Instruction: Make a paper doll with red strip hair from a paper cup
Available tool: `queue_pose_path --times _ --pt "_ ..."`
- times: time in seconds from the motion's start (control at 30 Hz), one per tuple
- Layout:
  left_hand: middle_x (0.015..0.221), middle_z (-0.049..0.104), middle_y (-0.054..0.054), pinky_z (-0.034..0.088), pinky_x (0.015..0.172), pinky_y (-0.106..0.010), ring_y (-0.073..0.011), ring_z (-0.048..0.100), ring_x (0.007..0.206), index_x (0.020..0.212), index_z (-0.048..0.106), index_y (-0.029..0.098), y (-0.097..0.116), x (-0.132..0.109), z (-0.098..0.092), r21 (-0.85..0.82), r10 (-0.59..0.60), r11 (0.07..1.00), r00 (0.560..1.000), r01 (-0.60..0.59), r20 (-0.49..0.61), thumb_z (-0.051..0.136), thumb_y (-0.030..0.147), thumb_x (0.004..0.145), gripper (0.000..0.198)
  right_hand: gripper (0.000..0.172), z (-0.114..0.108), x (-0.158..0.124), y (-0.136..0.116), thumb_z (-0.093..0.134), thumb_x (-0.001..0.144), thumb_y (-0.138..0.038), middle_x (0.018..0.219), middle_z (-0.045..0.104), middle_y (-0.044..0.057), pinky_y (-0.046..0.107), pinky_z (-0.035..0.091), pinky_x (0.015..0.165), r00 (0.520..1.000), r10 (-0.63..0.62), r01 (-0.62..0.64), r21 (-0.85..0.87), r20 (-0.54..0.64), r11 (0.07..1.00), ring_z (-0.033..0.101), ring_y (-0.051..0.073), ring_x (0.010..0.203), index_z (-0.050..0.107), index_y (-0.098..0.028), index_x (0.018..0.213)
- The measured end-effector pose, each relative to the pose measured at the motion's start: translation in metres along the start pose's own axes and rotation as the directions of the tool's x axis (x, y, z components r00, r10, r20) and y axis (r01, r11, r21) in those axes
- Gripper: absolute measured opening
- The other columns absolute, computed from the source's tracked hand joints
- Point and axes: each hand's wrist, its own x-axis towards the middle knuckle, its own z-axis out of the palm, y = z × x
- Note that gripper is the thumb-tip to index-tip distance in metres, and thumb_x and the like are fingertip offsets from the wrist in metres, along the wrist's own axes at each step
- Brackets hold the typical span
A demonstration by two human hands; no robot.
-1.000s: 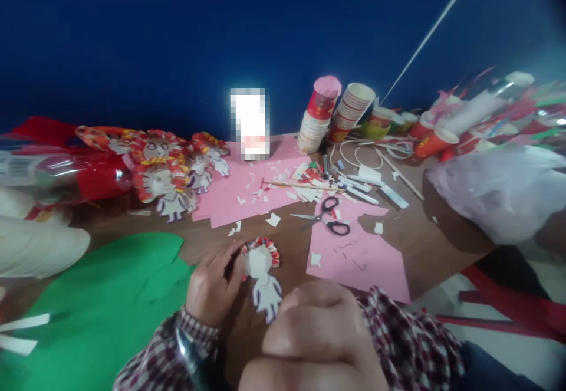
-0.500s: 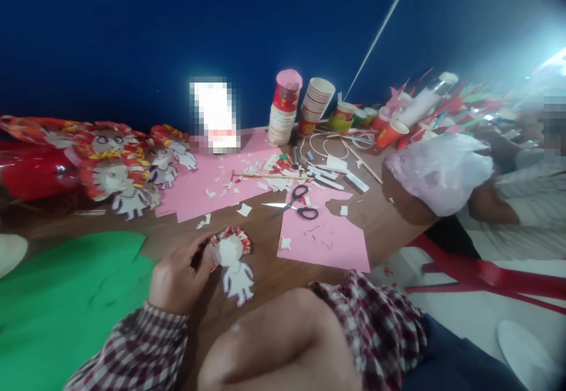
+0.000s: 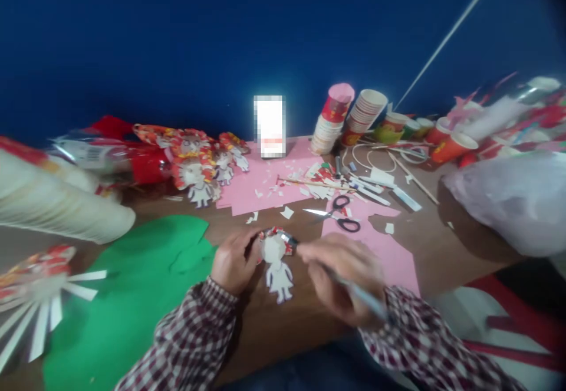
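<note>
My left hand [image 3: 236,261] pinches the left edge of a white paper doll [image 3: 278,279], whose round head has a red patterned fringe around it. At the right of that head is my right hand [image 3: 342,270], closed around a slim grey pen [image 3: 365,298]. Motion blurs this hand, and the pen's point is hard to make out. Black-handled scissors [image 3: 340,215] lie spread on the pink paper just beyond. Several similar paper dolls [image 3: 198,187] stand or lie in a cluster at the back left.
Green paper [image 3: 132,302] covers the left of the table, beside a lying stack of paper cups [image 3: 88,214]. Pink sheets [image 3: 252,196] carry scraps. Cup stacks [image 3: 365,114] stand at the back near a lit phone [image 3: 269,125]. A white plastic bag [image 3: 513,202] is at right.
My right hand has come up from the lap side to the doll's head, now with a pen in it. My left hand still holds the doll. The view has swung left.
</note>
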Motion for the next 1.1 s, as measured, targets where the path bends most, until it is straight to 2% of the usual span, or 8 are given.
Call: queue_pose_path --times 0.03,0.1,0.23,0.3,0.4,0.57,0.7,1.1 --pt "0.095 0.064 -0.007 0.045 0.079 -0.030 -0.0174 0.057 0.087 0.100 0.058 0.017 0.000 0.000 0.000 -0.011 -0.007 1.000 1.000 0.007 -0.002 0.043 0.024 0.081 0.025 0.014 0.013 0.003 0.012 0.050 0.080 -0.020 0.080 0.063 0.002 0.030 0.050 0.067 0.998 0.058 -0.057 0.046 -0.007 0.997 0.059 0.015 0.073 0.058 -0.021 0.092" --pt "0.095 0.064 -0.007 0.045 0.079 -0.031 -0.0175 0.057 0.087 0.101 0.058 0.018 0.000 0.000 -0.001 -0.023 -0.027 0.999 1.000 0.027 0.002 0.043 0.024 0.081 0.025 0.011 0.035 0.004 0.030 0.047 0.082 -0.019 0.074 0.060 0.002 0.025 0.048 0.058 0.985 0.174 -0.171 0.116 -0.016 0.978 0.057 0.012 0.065 0.056 -0.018 0.087" --pt "0.093 0.064 -0.006 0.045 0.078 -0.031 -0.0171 0.057 0.085 0.101 0.058 0.019 0.002 0.001 -0.002 -0.047 -0.047 0.998 0.999 0.047 0.007 0.043 0.025 0.082 0.025 0.005 0.059 -0.008 0.045 0.051 0.079 -0.022 0.062 0.054 -0.001 0.020 0.039 0.043 0.967 0.253 -0.254 0.117 0.026 0.960 0.047 0.009 0.046 0.050 -0.017 0.080" --pt "0.093 0.063 -0.006 0.046 0.077 -0.031 -0.0170 0.057 0.084 0.101 0.058 0.019 0.002 0.002 -0.002 -0.059 -0.047 0.997 0.999 0.047 0.005 0.042 0.024 0.082 0.025 0.006 0.065 -0.013 0.046 0.052 0.077 -0.023 0.060 0.054 -0.002 0.019 0.038 0.043 0.971 0.237 -0.239 0.080 0.031 0.968 0.047 0.008 0.045 0.049 -0.018 0.077" --pt "0.093 0.063 -0.007 0.046 0.077 -0.032 -0.0176 0.057 0.085 0.101 0.057 0.019 0.002 0.001 -0.001 -0.071 -0.054 0.996 0.999 0.054 0.000 0.043 0.024 0.082 0.025 0.005 0.070 -0.015 0.046 0.052 0.077 -0.023 0.066 0.057 0.001 0.021 0.043 0.053 0.985 0.163 -0.165 0.030 0.047 0.986 0.054 0.011 0.056 0.052 -0.018 0.076" --pt "0.095 0.062 -0.007 0.045 0.079 -0.033 -0.0183 0.056 0.087 0.104 0.056 0.019 0.000 0.000 -0.001 -0.079 -0.067 0.994 0.997 0.069 0.024 0.043 0.024 0.082 0.026 0.006 0.075 -0.016 0.051 0.049 0.078 -0.021 0.070 0.059 0.003 0.025 0.045 0.061 0.993 0.091 -0.096 0.065 0.072 0.993 0.057 0.014 0.066 0.054 -0.018 0.081" --pt "0.097 0.062 -0.007 0.045 0.080 -0.032 -0.0180 0.056 0.089 0.105 0.056 0.020 0.000 0.000 -0.001 -0.084 -0.082 0.993 0.996 0.085 0.036 0.043 0.023 0.082 0.026 0.010 0.078 -0.015 0.053 0.049 0.078 -0.019 0.076 0.062 0.004 0.026 0.047 0.065 0.991 0.099 -0.107 0.089 0.085 0.990 0.058 0.015 0.071 0.055 -0.018 0.087" --pt "0.097 0.062 -0.006 0.043 0.083 -0.031 -0.0171 0.055 0.090 0.103 0.056 0.019 0.000 0.001 -0.001 -0.087 -0.110 0.990 0.992 0.115 0.054 0.045 0.023 0.081 0.025 0.010 0.078 -0.015 0.055 0.050 0.079 -0.021 0.078 0.063 0.004 0.026 0.047 0.067 0.981 0.132 -0.147 0.099 0.141 0.984 0.059 0.015 0.072 0.057 -0.019 0.086"
